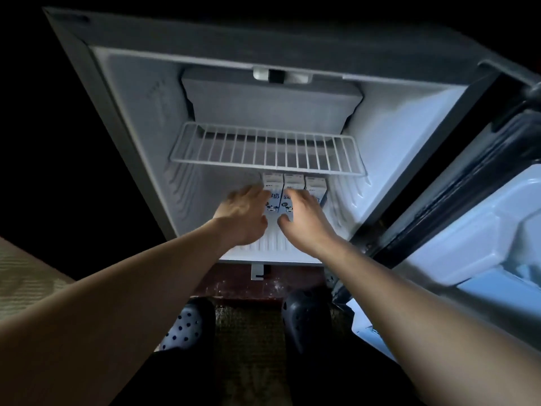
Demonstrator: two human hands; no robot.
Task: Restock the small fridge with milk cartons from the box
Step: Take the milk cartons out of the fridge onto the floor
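Three white milk cartons with cartoon cow prints stand side by side on the floor of the open small fridge (409,148), under the wire shelf (263,150). My left hand (243,213) reaches in and wraps the left carton (270,205), fingers along its left side and thumb at its lower front. My right hand (303,218) holds the middle carton (288,200), fingers over its right side and thumb at its base. Behind my right hand, the right carton (315,184) is partly hidden. No box is in view.
The wire shelf holds nothing, and a grey freezer compartment (272,95) sits above it. The fridge door (474,230) hangs open at the right with moulded white door shelves. My feet in perforated clogs (187,323) stand on a mat below the fridge.
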